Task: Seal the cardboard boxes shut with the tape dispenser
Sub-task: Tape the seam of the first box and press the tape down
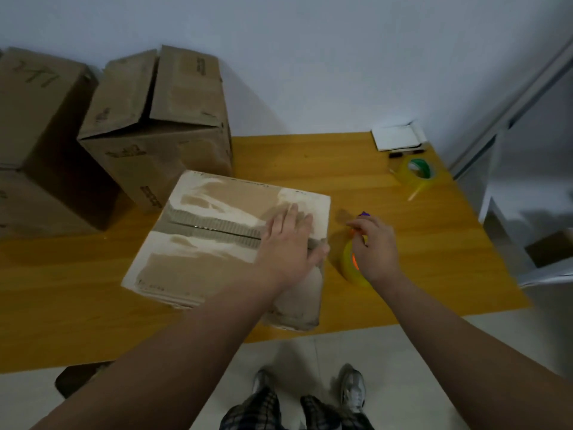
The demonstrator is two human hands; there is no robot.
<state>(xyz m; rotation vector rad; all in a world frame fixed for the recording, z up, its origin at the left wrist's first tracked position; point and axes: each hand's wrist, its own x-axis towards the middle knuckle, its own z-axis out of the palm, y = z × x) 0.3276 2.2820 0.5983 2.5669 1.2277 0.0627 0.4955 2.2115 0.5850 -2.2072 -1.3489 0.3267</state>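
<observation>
1. The box (198, 265) sat on the table (310, 156) near its front edge, flaps folded down. Its seam (214, 231) ran left to right across the top. Whether any tape already lay on the seam could not be told.
2. The left hand (288, 246) lay flat on the top at the right end of the seam. Its fingers were straight and close together, and the thumb reached toward the right edge. It grasped nothing and only pressed the flaps down.
3. The right hand (376, 246) hung just beside the box's right side, above the table. Its fingers were curled round the dispenser (350, 262), and a yellow roll with an orange core showed under the palm.
4. The box looked stiff but worn, with much of its top skin peeled away to pale, rough patches. Tape would probably stick poorly there, so firm rubbing down seemed wise. The flaps might spring up, so a flat palm beside the seam was the sensible hold. The weight could not be judged.
5. The dispenser seemed light and rigid, and easy to carry in one hand. The loose tape end would likely be thin and sticky, and apt to fold on itself. The cutter was hidden.
6. A second box (161, 125) stood behind with its flaps ajar and would need closing first. A third box (34, 119) stood at far left.
7. A spare roll (418, 172) lay well apart near the table's far right corner.
</observation>
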